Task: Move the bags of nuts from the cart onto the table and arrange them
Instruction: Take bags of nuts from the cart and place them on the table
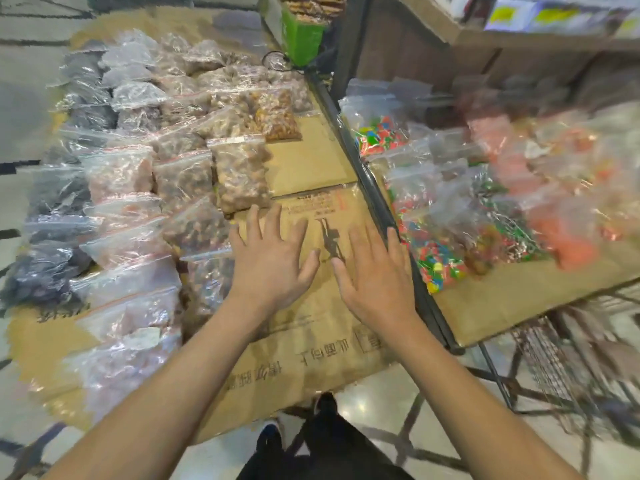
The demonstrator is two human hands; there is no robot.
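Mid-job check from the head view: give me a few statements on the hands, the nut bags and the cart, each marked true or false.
1. Both hands hold nothing. True: the left hand and right hand are spread open over the bare cardboard.
2. The nut bags lie left of the hands. True.
3. The cart is on the left. False: it is on the right.
4. The bags of coloured sweets lie among the nut bags. False: they are on the cart.

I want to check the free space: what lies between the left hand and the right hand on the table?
In the head view, only bare cardboard shows between the left hand and the right hand; no bag lies there.
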